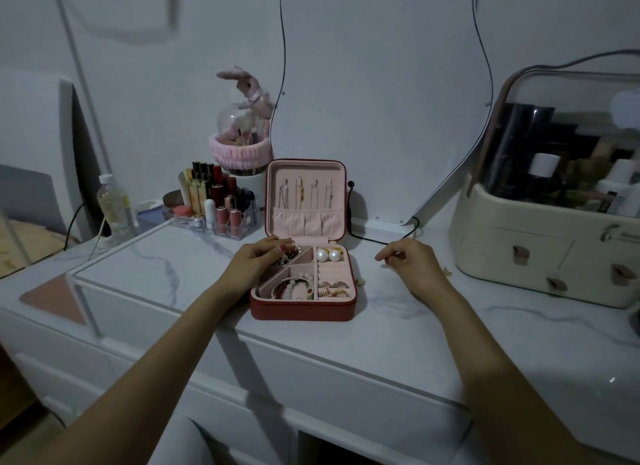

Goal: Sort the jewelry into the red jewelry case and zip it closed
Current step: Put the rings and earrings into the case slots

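Case: the red case (pixel 302 308) sat open on the tabletop (pixel 398 329), its lid standing up at the back.
Left hand: the left hand (pixel 258 262) was over the back-left part of the case. Its fingers were curled onto a dark bead string (pixel 291 255) there, and it looked like it was holding or tucking it in.
Right hand: the right hand (pixel 412 265) was just right of the case. Its fingers were bent down at something tiny on the tabletop. I could not tell if it held anything.
How to do it well: I think the beads should be pushed all the way down into their part, so nothing sticks over the rim. The zip would catch on it.
Count in the case: two pearl earrings (pixel 328 255) at the back-right, about four rings (pixel 333 288) at the front-right, and a bunch of bracelets (pixel 294 288) at the front-left, too tangled to count.
Count in the lid: four thin chains (pixel 306 194) hung in the lid.
Left to do: a small piece (pixel 361 281) lay right beside the case, and the case was not zipped yet.
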